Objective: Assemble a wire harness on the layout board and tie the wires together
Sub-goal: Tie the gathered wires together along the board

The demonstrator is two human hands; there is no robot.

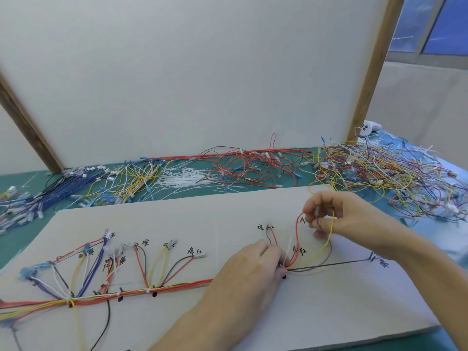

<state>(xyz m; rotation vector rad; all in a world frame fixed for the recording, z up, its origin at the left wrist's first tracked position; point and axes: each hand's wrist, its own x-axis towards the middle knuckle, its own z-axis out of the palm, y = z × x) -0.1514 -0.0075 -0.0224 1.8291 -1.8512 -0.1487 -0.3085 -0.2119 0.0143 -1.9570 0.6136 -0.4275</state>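
A bundled wire harness of red, yellow, blue, white and black wires (141, 292) runs along the near edge of a flat pale grey layout board (177, 219), with branches fanning up to small connectors beside handwritten black labels, and several white ties cinching the trunk over black dots. At the harness's right end the left hand (253, 269) lies palm down on the board, its fingertips pressing the trunk where a thin white cable tie (288, 252) sticks upward; whether the fingers pinch the tie cannot be told. Just beyond that, loops of red, yellow and dark wire rise from the junction to the right hand (334, 214), which hovers above the board with fingers curled, pinching a small connector end with the red and yellow wires (329, 239) trailing from it. A single black wire (336, 264) runs on rightward along the board to another labelled mark. The board rests on a green work mat (15, 239). Behind the board, loose stock lies in heaps on the mat: blue wires (63, 191) at left, yellow ones (131, 178), a scatter of white cable ties (182, 177), red wires (248, 168), and a large mixed tangle (379, 173) at right. An upright white panel with wooden frame (202, 72) backs the bench, and a window (435, 24) shows at upper right.
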